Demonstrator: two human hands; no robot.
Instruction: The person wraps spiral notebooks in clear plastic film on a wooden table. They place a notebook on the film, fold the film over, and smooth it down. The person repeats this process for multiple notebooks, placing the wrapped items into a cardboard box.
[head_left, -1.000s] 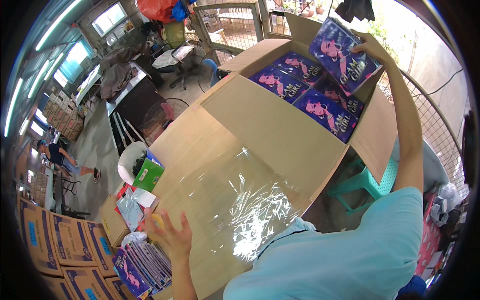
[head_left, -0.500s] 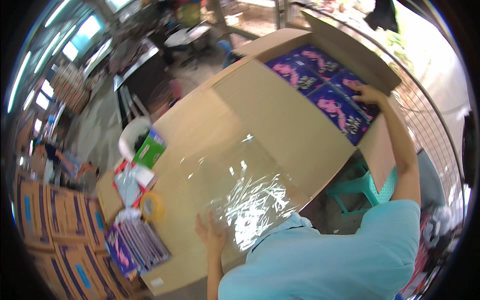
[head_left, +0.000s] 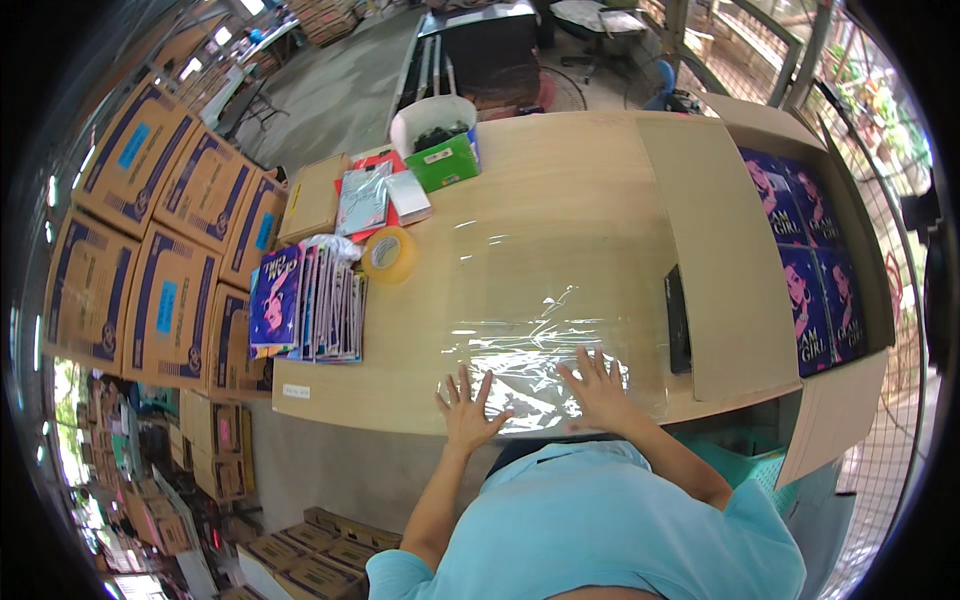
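A transparent plastic sheet point(head_left: 520, 250), shiny and wrinkled along its near part, lies flat on the wooden table point(head_left: 560, 140) in front of me. My left hand point(head_left: 470, 410) rests on its near left side, fingers spread. My right hand point(head_left: 600, 395) lies on the near right side, with its fingers apart too; neither hand grips anything. To the right, an open carton point(head_left: 740, 260) holds purple packs point(head_left: 805, 300) with a pink figure on them. A dark flat object point(head_left: 678, 320) shows beside the carton's flap. On the left stands a row of thin purple booklets point(head_left: 310, 305).
Behind the booklets are a yellow tape roll point(head_left: 389, 254), a silver packet point(head_left: 363, 200), a small white box point(head_left: 408, 197) and a green-fronted container point(head_left: 443, 160). Stacked brown cartons point(head_left: 165, 290) stand left of the table. A turquoise plastic stool point(head_left: 745, 462) is below the open carton.
My right hand has left the packs in the carton and come down onto the plastic sheet. My left hand stays by the sheet, fingers spread. The view has turned.
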